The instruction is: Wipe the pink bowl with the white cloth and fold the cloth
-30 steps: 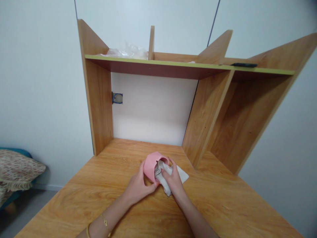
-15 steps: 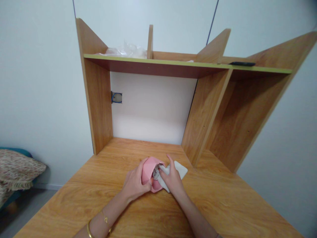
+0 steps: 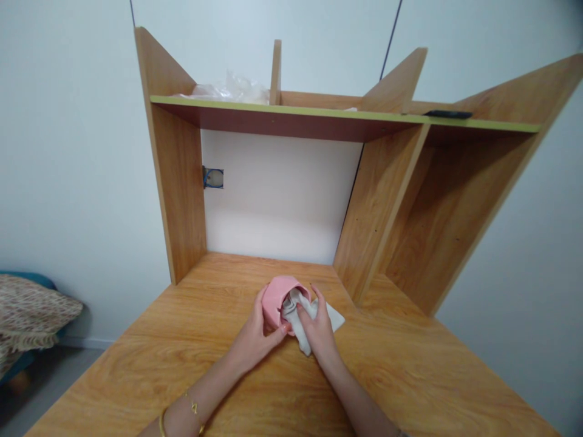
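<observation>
A pink faceted pot is tipped on its side above the desk, its opening turned toward the right. My left hand grips it from the left, thumb at the lower rim. In my right hand is a pale grey cloth, pushed partly into the pot's opening, with one end hanging below the rim. Behind my right hand a flat white piece with a rounded corner shows; most of it is hidden.
The wooden desk carries a hutch with a green-edged shelf. On that shelf lie clear plastic wrapping and a dark flat object. A wall box with blue wire sits at the back left. A patterned blanket is at far left.
The pot has risen slightly and turned, so its opening faces me more. More of the cloth shows, and my left hand has shifted with the pot.
</observation>
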Tool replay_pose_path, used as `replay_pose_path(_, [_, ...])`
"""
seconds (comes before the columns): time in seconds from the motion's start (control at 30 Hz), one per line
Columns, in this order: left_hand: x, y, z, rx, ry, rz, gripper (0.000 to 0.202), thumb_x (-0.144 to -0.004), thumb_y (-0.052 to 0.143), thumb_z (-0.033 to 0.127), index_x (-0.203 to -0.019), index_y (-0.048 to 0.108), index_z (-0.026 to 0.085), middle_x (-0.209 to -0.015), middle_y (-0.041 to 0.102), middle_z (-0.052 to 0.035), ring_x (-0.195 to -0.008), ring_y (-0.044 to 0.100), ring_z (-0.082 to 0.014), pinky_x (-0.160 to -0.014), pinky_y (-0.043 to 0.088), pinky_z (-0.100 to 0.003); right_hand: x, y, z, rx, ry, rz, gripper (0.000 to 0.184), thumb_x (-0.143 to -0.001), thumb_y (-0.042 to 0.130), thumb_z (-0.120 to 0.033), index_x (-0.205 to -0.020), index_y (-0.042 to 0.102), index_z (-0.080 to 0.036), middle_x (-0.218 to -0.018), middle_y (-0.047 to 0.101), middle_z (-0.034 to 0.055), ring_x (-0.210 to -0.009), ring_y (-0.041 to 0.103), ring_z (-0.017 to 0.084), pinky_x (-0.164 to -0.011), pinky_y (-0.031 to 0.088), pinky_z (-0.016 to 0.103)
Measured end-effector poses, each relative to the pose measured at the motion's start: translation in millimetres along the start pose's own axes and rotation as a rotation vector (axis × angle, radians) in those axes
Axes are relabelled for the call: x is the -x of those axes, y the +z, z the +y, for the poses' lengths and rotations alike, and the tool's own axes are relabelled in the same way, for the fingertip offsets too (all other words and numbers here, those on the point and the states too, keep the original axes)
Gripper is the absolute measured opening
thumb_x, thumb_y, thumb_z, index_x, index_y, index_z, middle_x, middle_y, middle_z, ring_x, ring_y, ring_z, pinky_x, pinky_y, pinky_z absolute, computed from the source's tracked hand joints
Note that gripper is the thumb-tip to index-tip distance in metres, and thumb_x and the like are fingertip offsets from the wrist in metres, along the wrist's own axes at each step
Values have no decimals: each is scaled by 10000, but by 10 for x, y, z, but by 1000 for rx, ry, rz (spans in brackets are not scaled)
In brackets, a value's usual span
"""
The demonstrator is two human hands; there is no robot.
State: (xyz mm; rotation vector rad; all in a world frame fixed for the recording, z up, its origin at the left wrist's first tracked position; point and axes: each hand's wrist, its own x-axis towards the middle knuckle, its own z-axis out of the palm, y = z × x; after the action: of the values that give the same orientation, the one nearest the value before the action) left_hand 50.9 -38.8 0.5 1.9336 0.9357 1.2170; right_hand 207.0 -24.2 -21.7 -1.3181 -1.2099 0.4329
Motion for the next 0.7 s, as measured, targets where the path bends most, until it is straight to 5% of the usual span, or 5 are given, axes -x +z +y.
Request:
replay_pose_path(0.13, [-8,-65,-14,-132,-57,65,741,-709,581,373,-1315,213,159,-1241,477,-125,-1111,474,-234,-940,369,-351,15,19,-60,76,-7,11,623,-667,532,-290,-1251,364,-155,-1003,579,65,-885,556,193,-771,433,289])
replay_pose_path(0.37, [-4,-168,18,-405,-77,-40,737,-667,569,385,-1320,294,184,-1051,618,-85,-894,594,-254,-810,438,-362,-11,-61,-124,273,4,-38,708,-665,547,-302,-1305,299,-130,-616,537,-26,-541,531,174,-533,406,260])
replay_pose_path(0.6, [-8,-213,-6,-444,-57,-32,687,-676,556,386,-1302,339,204,-1082,614,-85,-890,597,-265,-801,437,-380,51,-83,-160,330,-25,-146,638,-716,516,-306,-1306,315,-175,-529,516,-45,-511,531,178,-494,360,242])
replay_pose_path(0.7, [-17,-214,-4,-387,-68,15,644,-735,507,393,-1319,316,201,-1116,595,-89,-910,592,-253,-811,437,-374,71,-60,-158,222,-8,-165,614,-735,480,-290,-1311,297,-177,-658,593,-3,-573,561,181,-545,407,260])
